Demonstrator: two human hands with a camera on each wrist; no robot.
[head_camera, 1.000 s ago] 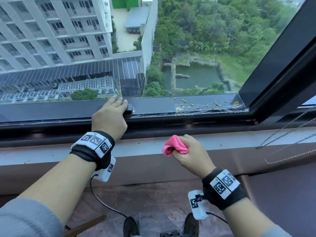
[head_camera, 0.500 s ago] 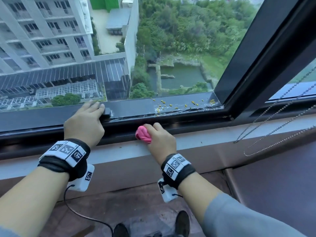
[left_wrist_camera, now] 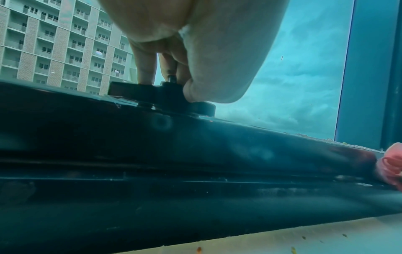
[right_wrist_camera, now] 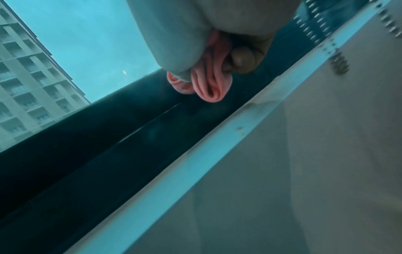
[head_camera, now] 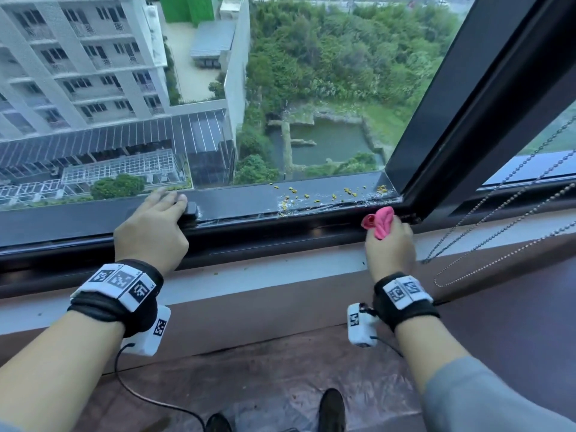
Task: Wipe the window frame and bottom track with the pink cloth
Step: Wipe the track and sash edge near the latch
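1. Bunched, soft pink cloth, wadded into rolled folds, pressed at the right end of the dark bottom track, close to the corner where the black upright window frame meets the sill.
2. Same pink cloth seen from the right wrist as several rounded folds poking out below the fist, lowest fold at the dark channel; actual contact with the track hard to confirm there.
3. Right hand clamped round the cloth, fingers curled tight against the fabric, thumb side wrapped over the top, no gap in the grip.
4. Left hand laid on the black lower rail of the sash, well apart from the cloth, fingertips bent down onto a small black handle block with the thumb closing against its near side.
5. Pink cloth also visible at the far right edge of the left wrist view, low against the dark rail.
6. Scattered yellow crumbs and pale grime on the outer black ledge, between the 2 hands and nearer the right one.
7. Pale grey sill strip below the track, with a few small specks on it.
8. Metal bead chain hanging in loops just to the right of the right hand.
9. Black wristbands with white coded markers on both wrists, a thin black cable trailing from the left one.
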